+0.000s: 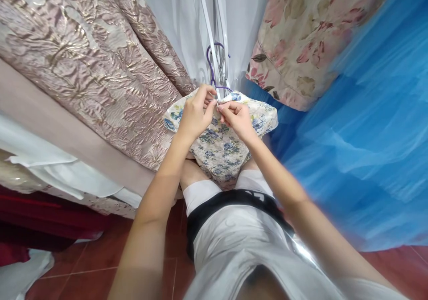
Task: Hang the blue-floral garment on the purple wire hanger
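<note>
In the head view, the floral garment (223, 153) hangs near the dial's centre, its lower end running out of sight between the person's legs. At eleven o'clock the left hand (196, 115) has thumb and forefinger pinched on the neckline; at one o'clock the right hand (237, 119) pinches beside it, the fingertips nearly meeting, the gripped bit too small to make out. Toward twelve, the purple hanger (209, 66) shows its hook, its arms mostly hidden. Blue fabric (368, 157) at three and brocade fabric (90, 63) at ten are cut off.
</note>
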Demonstrator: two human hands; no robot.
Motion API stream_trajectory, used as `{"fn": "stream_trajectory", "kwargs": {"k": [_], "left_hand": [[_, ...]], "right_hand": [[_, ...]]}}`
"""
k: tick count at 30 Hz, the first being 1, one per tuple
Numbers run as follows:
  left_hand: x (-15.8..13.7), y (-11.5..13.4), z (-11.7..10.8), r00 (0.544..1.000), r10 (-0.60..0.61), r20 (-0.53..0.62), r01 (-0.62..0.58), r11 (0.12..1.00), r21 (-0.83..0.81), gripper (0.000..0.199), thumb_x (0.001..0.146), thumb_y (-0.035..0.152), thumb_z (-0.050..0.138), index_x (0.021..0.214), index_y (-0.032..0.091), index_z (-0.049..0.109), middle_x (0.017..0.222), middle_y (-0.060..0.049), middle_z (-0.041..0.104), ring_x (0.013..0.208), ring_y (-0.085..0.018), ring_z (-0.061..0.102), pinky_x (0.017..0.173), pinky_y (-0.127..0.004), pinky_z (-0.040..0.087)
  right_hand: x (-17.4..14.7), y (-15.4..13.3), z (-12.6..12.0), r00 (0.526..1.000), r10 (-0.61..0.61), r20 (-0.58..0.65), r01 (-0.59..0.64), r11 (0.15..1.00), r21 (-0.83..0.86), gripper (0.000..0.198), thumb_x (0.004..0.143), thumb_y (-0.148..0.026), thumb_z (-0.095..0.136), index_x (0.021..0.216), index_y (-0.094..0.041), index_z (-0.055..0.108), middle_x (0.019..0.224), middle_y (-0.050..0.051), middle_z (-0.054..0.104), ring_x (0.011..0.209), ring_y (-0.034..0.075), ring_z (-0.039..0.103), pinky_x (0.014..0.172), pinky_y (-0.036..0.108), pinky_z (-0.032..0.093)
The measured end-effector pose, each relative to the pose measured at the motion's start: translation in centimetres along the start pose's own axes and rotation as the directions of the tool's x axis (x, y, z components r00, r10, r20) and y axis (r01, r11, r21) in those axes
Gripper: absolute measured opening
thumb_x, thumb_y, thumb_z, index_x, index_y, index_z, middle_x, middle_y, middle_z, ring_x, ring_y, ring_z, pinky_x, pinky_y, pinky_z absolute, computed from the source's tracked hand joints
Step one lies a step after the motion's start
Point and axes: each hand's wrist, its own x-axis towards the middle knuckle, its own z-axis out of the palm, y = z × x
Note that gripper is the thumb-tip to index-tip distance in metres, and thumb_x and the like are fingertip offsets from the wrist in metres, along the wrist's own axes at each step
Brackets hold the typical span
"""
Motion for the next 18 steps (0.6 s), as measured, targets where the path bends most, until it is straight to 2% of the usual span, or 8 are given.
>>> {"fn": "stream_trajectory", "kwargs": {"k": [3, 7, 10, 15, 18], "left_hand": [[0.5, 0.0, 0.0, 0.999, 0.027, -0.023, -0.026, 0.999, 0.032, 0.026, 0.102, 0.043, 0.054, 0.115, 0.022, 0.055, 0.102, -0.007, 0.068, 0.091, -0.019, 0.068, 0.085, -0.032, 0.057], [0.5, -0.1, -0.1, 0.997, 0.075, 0.031, -0.076, 0.995, 0.063, 0.025, 0.103, 0.044, 0.051, 0.116, 0.023, 0.054, 0.101, -0.006, 0.067, 0.094, -0.020, 0.069, 0.090, -0.036, 0.057], [0.1, -0.2, 0.2, 0.997, 0.075, 0.036, -0.076, 0.996, 0.042, 0.024, 0.103, 0.043, 0.052, 0.115, 0.022, 0.053, 0.101, -0.006, 0.066, 0.096, -0.020, 0.069, 0.090, -0.036, 0.056], [0.9, -0.1, 0.8, 0.990, 0.056, -0.129, -0.054, 0.998, 0.024, 0.014, 0.100, 0.033, 0.059, 0.105, 0.022, 0.052, 0.098, -0.003, 0.063, 0.091, -0.017, 0.067, 0.083, -0.030, 0.055], [2.5, -1.6, -0.8, 0.945, 0.053, -0.322, -0.057, 0.998, -0.003, 0.014, 0.099, 0.022, 0.062, 0.102, 0.020, 0.049, 0.095, -0.001, 0.058, 0.087, -0.013, 0.065, 0.077, -0.026, 0.054]], "right_hand": [[-0.2, -0.1, 0.4, 0.999, -0.011, -0.052, 0.011, 1.000, 0.015, 0.042, 0.089, -0.058, 0.068, 0.076, -0.019, 0.059, 0.056, -0.004, 0.058, 0.045, 0.007, 0.043, 0.044, 0.022, 0.035], [-0.2, -0.6, 0.5, 0.999, -0.026, -0.032, 0.027, 0.999, 0.037, 0.040, 0.089, -0.058, 0.068, 0.081, -0.020, 0.059, 0.061, -0.003, 0.062, 0.046, 0.008, 0.047, 0.045, 0.022, 0.038], [0.1, -0.4, 0.5, 0.998, -0.047, -0.034, 0.048, 0.998, 0.038, 0.037, 0.088, -0.053, 0.070, 0.078, -0.021, 0.056, 0.058, -0.004, 0.059, 0.045, 0.008, 0.046, 0.046, 0.022, 0.038], [0.0, 1.1, 0.4, 0.995, 0.022, -0.100, -0.024, 1.000, -0.018, 0.031, 0.086, -0.035, 0.070, 0.066, -0.021, 0.050, 0.048, -0.005, 0.052, 0.042, 0.009, 0.041, 0.045, 0.023, 0.034], [-1.9, 1.9, 0.0, 0.990, 0.101, -0.096, -0.110, 0.989, -0.095, 0.026, 0.080, -0.028, 0.068, 0.062, -0.020, 0.051, 0.046, -0.005, 0.050, 0.041, 0.008, 0.040, 0.045, 0.022, 0.032]]}}
